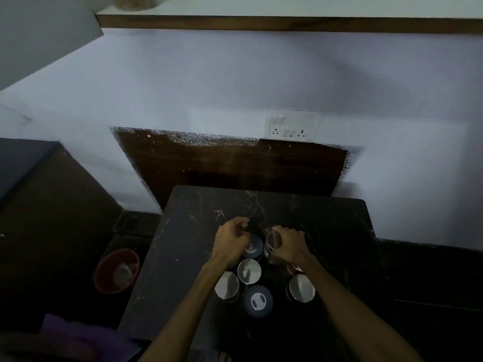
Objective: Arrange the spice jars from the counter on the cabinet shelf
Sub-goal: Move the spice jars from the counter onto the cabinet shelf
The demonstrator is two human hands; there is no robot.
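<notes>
Several spice jars stand clustered on a dark marble counter [198, 257]. My right hand [287, 244] grips a silver-lidded jar [273, 240] at the back of the cluster. My left hand [231, 240] has curled fingers just left of a dark-lidded jar [253, 248]; whether it holds anything is unclear. Closer to me stand a silver-lidded jar [249, 271], another [226, 285], a dark-lidded jar [258, 301] and a silver-lidded jar [302, 287]. The cabinet shelf [287, 23] runs overhead along the wall.
A red bin [116, 270] sits on the floor left of the counter. A switch and socket plate [292, 125] is on the wall behind. A dark cabinet [39, 192] stands at left. A purple cloth [78, 333] lies at bottom left.
</notes>
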